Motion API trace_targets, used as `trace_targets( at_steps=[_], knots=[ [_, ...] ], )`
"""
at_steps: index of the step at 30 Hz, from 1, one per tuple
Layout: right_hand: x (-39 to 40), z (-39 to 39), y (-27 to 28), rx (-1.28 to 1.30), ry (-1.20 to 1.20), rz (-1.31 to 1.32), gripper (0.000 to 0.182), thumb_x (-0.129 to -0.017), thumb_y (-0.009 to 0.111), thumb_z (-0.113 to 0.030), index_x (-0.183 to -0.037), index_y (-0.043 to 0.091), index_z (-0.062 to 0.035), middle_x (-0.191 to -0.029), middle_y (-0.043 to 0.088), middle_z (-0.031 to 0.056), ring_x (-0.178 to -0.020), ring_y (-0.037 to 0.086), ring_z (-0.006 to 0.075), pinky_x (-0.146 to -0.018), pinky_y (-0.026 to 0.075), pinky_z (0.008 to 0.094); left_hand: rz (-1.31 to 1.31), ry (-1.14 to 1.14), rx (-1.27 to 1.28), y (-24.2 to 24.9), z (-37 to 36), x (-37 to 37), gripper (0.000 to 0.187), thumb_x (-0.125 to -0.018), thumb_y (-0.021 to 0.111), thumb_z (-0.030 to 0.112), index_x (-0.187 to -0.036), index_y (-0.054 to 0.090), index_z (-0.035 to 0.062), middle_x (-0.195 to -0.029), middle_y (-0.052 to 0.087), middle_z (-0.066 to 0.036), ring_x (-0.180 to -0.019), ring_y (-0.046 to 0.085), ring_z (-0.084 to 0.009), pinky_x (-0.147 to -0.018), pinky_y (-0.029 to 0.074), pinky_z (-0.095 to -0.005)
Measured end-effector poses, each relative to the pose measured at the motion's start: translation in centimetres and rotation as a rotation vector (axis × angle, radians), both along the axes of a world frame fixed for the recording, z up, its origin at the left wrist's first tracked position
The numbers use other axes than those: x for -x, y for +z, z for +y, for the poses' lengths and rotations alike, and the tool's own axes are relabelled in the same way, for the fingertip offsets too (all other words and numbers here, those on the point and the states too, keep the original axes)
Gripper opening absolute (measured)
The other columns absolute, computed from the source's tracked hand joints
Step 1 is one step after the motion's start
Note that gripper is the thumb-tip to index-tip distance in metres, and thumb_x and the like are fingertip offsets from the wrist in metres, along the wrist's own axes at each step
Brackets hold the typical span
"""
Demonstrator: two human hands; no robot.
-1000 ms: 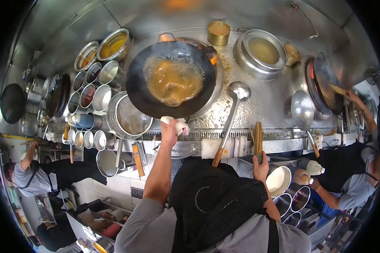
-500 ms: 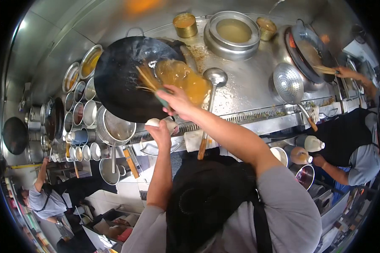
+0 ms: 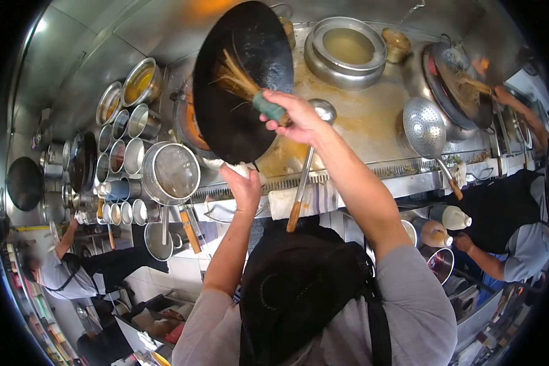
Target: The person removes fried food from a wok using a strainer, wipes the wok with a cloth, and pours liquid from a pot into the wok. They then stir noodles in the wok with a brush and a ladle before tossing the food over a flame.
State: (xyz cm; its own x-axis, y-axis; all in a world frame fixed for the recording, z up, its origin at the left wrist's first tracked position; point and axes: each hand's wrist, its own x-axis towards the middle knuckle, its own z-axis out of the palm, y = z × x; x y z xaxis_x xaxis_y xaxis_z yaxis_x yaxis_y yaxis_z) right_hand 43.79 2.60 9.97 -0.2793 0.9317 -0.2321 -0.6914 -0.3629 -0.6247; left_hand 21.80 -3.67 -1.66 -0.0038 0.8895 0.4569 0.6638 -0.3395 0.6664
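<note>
Black wok [image 3: 241,85] tipped steeply on edge over the stove desk [image 3: 372,122]; left hand [image 3: 241,186], fingers closed on its cloth-wrapped handle; right hand [image 3: 296,116] fingers gripping a bamboo brush [image 3: 244,85] against the wok's inside; ladle [image 3: 308,165] just beside

Black wok [image 3: 238,85]: round, dark, tipped steeply on edge, its inside facing the camera, at about 11 o'clock of the view. Handle end at its 6 o'clock, wrapped in a white cloth [image 3: 241,169]. Bamboo brush [image 3: 241,85]: pale splayed bristles against the wok's inner face, green-bound grip pointing toward 4 o'clock.
</note>
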Motion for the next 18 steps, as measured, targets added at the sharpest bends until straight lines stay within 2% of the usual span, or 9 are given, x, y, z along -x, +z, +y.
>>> trace_targets(
  at_steps=[3,5,7,9,11,12,13,15,18],
  knots=[
    [-0.8,-1.1,0.9,0.005,-0.018,0.035,0.034,-0.093,0.064,-0.032,-0.121,0.056,-0.0135,-0.08,0.062,0.0077,-0.055,0.057,0.0141,-0.04,0.038,0.0224,0.084,-0.027,-0.065,0.2,0.4,0.5,0.064,-0.069,0.061,0.0,-0.126,0.035,-0.0128,-0.114,0.043,-0.03,-0.109,0.041,-0.0486,-0.098,0.034,-0.0526],
    [0.8,-1.7,0.8,0.001,-0.03,-0.002,0.042,-0.093,0.065,-0.031,-0.129,0.054,-0.0133,-0.083,0.062,0.009,-0.056,0.057,0.0144,-0.041,0.04,0.0224,0.063,-0.067,-0.124,0.5,0.9,0.8,0.063,-0.07,0.061,0.001,-0.126,0.035,-0.012,-0.113,0.043,-0.03,-0.109,0.042,-0.0484,-0.098,0.035,-0.0519],
    [4.1,-3.3,-0.1,-0.044,-0.07,-0.274,0.053,-0.093,0.066,-0.031,-0.139,0.048,-0.0134,-0.087,0.064,0.0103,-0.057,0.058,0.014,-0.043,0.041,0.0209,0.028,-0.052,-0.09,0.8,1.7,1.4,0.063,-0.07,0.061,0.002,-0.126,0.035,-0.0118,-0.113,0.043,-0.029,-0.107,0.043,-0.0474,-0.098,0.035,-0.0512],
    [6.2,-5.6,-2.9,-0.248,0.097,-0.676,0.064,-0.091,0.069,-0.029,-0.145,0.041,-0.0115,-0.092,0.066,0.0153,-0.062,0.064,0.0206,-0.049,0.05,0.0273,-0.023,-0.034,-0.045,0.9,2.7,2.5,0.055,-0.074,0.059,0.004,-0.122,0.037,-0.0113,-0.109,0.044,-0.028,-0.101,0.047,-0.0439,-0.095,0.037,-0.0485],
    [6.6,-5.8,-12.3,-1.02,-0.384,-1.26,0.061,-0.09,0.067,-0.029,-0.144,0.043,-0.0135,-0.097,0.066,0.0222,-0.071,0.068,0.0319,-0.061,0.057,0.0399,-0.174,-0.026,0.111,0.7,3.9,4.3,0.046,-0.076,0.056,0.005,-0.116,0.038,-0.0097,-0.105,0.045,-0.026,-0.097,0.049,-0.0406,-0.092,0.04,-0.0468],
    [4.7,-5.9,-13.1,-0.813,-0.185,-1.514,0.062,-0.09,0.065,-0.03,-0.145,0.041,-0.0151,-0.104,0.063,0.0255,-0.081,0.068,0.0359,-0.067,0.057,0.0439,-0.239,0.018,0.164,1.6,4.0,4.7,0.045,-0.08,0.053,0.007,-0.12,0.038,-0.0076,-0.107,0.051,-0.025,-0.097,0.053,-0.0353,-0.092,0.042,-0.043],
    [2.3,-5.6,-13.8,-0.584,0.022,-1.742,0.063,-0.089,0.063,-0.031,-0.146,0.04,-0.0166,-0.111,0.061,0.0289,-0.09,0.067,0.0399,-0.072,0.058,0.0479,-0.31,0.056,0.268,1.1,4.4,5.7,0.039,-0.08,0.055,0.008,-0.112,0.039,-0.0078,-0.104,0.049,-0.023,-0.093,0.052,-0.0333,-0.087,0.043,-0.044],
    [-1.9,-1.5,-14.0,-0.377,0.027,-2.051,0.057,-0.094,0.054,-0.034,-0.145,0.036,-0.0179,-0.115,0.056,0.0279,-0.084,0.066,0.0417,-0.069,0.057,0.0483,-0.426,0.088,0.354,0.8,4.7,6.7,0.04,-0.081,0.056,0.01,-0.112,0.039,-0.007,-0.104,0.05,-0.021,-0.094,0.052,-0.0306,-0.088,0.043,-0.0433],
    [-1.0,2.1,-10.9,-0.344,-0.306,-2.081,0.052,-0.095,0.055,-0.032,-0.141,0.041,-0.0133,-0.112,0.055,0.028,-0.081,0.065,0.0441,-0.068,0.055,0.0491,-0.608,0.026,0.444,-3.4,6.5,8.7,0.039,-0.082,0.057,0.009,-0.114,0.039,-0.0044,-0.103,0.052,-0.017,-0.092,0.054,-0.0266,-0.085,0.046,-0.04]
  ],
)
